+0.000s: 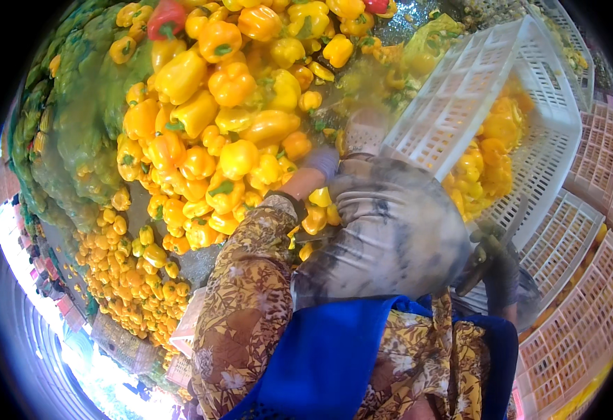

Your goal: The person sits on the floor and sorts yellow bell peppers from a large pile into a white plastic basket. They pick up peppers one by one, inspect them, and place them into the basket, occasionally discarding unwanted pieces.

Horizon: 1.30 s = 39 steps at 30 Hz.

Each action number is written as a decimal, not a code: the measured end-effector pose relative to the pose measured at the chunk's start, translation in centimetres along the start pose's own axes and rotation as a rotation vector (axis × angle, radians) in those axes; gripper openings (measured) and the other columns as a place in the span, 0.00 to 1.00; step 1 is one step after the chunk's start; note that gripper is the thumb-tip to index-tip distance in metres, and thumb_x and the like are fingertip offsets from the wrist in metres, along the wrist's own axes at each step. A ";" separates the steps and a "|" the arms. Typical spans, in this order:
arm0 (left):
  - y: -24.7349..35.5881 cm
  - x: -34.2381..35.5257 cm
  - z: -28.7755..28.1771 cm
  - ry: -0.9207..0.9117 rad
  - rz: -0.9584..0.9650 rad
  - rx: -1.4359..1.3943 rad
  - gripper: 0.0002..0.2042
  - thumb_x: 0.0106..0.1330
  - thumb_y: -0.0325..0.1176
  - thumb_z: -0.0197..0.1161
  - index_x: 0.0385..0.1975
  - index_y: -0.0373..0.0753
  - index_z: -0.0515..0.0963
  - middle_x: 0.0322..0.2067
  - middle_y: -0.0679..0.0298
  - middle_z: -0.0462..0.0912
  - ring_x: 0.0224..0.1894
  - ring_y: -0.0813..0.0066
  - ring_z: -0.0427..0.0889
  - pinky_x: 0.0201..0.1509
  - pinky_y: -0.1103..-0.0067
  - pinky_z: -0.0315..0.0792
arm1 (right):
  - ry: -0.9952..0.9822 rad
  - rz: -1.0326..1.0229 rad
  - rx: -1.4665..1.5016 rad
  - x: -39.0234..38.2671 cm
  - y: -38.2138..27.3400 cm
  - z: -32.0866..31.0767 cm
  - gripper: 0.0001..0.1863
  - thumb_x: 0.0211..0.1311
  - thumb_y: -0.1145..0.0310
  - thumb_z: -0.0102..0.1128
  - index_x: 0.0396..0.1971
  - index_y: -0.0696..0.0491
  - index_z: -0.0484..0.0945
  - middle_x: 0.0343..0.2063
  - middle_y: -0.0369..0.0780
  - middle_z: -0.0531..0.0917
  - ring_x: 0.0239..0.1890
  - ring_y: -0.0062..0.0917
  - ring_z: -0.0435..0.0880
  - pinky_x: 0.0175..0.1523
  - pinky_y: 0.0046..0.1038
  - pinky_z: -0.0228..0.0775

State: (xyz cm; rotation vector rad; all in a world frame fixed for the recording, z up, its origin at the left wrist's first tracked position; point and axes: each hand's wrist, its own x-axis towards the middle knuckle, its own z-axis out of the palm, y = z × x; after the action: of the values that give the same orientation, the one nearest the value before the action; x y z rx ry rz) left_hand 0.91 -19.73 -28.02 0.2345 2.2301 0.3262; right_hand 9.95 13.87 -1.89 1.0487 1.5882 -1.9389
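while the left hand in a pale violet glove (324, 161) is held low at the near edge of the heap of glossy yellow bell peppers (208, 140), its fingers are blurred, and whether they are open or closed cannot be told. the right hand in a dark, soiled glove (492, 262) is beside the near end of the tilted white plastic crate with slotted walls (446, 91); its fingers look bent, but a grip cannot be confirmed.

the peppers are found in two places within reach: heaped ahead and to the left, and as a yellow load (492, 150) inside the crate. the crate's slant appears to turn its mouth toward the person, presumably for easy access from the seat. the bent knee in pale, stained cloth (397, 231) lies between heap and crate, probably leaving each hand its own side.

count: two hands; one tilted crate; at least three pale slatted plastic crates (579, 329) at the right; two red peppers (166, 19) at the heap's far edge; one bright blue cloth apron (327, 350). yellow peppers are too many and too overlapped to count, as are the bulging green mesh sacks (86, 133) at left.
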 end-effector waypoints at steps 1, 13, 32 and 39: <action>0.1 -0.7 -0.6 -0.065 0.046 0.068 0.16 0.59 0.37 0.54 0.44 0.35 0.74 0.44 0.46 0.77 0.46 0.50 0.78 0.49 0.67 0.72 | -0.005 -0.010 -0.009 -0.2 0.0 0.1 0.20 0.59 0.68 0.53 0.49 0.64 0.68 0.34 0.44 0.79 0.25 0.19 0.75 0.30 0.23 0.73; 0.6 -11.6 -15.8 0.431 0.439 -1.738 0.24 0.52 0.31 0.67 0.50 0.33 0.70 0.44 0.58 0.78 0.43 0.68 0.80 0.46 0.73 0.78 | -0.158 -0.117 -0.286 1.3 -4.6 2.9 0.29 0.64 0.56 0.50 0.60 0.58 0.62 0.31 0.38 0.78 0.22 0.13 0.73 0.21 0.13 0.65; 23.4 -19.2 -23.5 0.724 0.886 -0.199 0.40 0.41 0.37 0.78 0.56 0.33 0.64 0.46 0.55 0.77 0.49 0.68 0.77 0.54 0.74 0.70 | -0.364 -0.567 -0.332 -5.6 -12.2 0.6 0.29 0.54 0.71 0.61 0.58 0.56 0.64 0.34 0.38 0.76 0.25 0.12 0.73 0.24 0.15 0.64; 27.1 -22.7 -23.1 0.870 0.902 -0.072 0.36 0.42 0.31 0.76 0.55 0.39 0.69 0.44 0.56 0.79 0.47 0.64 0.79 0.52 0.74 0.72 | -0.352 -0.660 -0.280 -6.9 -10.6 -1.0 0.27 0.64 0.67 0.54 0.62 0.53 0.60 0.29 0.37 0.77 0.24 0.16 0.75 0.29 0.20 0.68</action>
State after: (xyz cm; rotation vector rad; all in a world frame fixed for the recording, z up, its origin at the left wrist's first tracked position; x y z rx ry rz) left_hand -1.43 -3.81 11.03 1.2671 2.7989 1.1615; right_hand 6.89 16.62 10.14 0.0457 2.0658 -2.0382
